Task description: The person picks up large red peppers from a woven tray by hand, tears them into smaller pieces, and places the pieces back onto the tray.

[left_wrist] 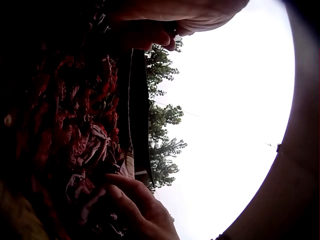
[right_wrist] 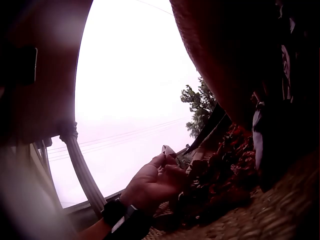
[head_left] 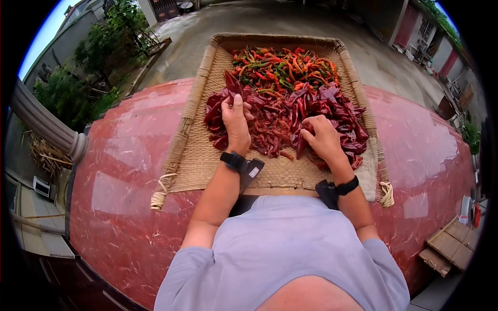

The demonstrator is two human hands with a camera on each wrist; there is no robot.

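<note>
My left hand point(head_left: 237, 122) is raised over the left part of the pile and pinches a dark red dried chili pepper point(head_left: 233, 84) between thumb and fingers, its tip pointing up. In the right wrist view the same left hand point(right_wrist: 155, 182) shows from the side with the pepper at its fingertips. My right hand point(head_left: 325, 139) is low at the pile's near right edge, thumb and fingers curled together at a long dark red chili pepper point(head_left: 301, 146). That pepper point(right_wrist: 257, 135) hangs below the fingertips in the right wrist view. Wrinkled dried red peppers point(head_left: 267, 124) lie between the hands.
A woven tray point(head_left: 189, 160) with a raised rim holds the peppers. Thinner orange, red and green chilies point(head_left: 285, 67) fill its far end. Glossy dark red peppers point(head_left: 332, 101) are heaped on the right. Under the tray is a red stone surface point(head_left: 124, 192); a column point(head_left: 49, 124) stands left.
</note>
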